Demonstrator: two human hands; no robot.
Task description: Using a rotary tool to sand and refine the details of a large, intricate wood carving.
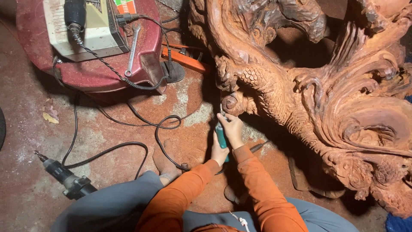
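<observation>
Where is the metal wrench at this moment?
In the head view, the wrench lies upper left on the round red stool, beside the cream box, far from both hands.

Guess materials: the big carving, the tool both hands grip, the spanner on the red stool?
Carving: reddish wood, unvarnished and matte, with chiselled scales and swirls. Tool in the left hand and right hand: teal grip, probably plastic or rubber; metal tip. Spanner: bare grey steel, dull shine.
</observation>
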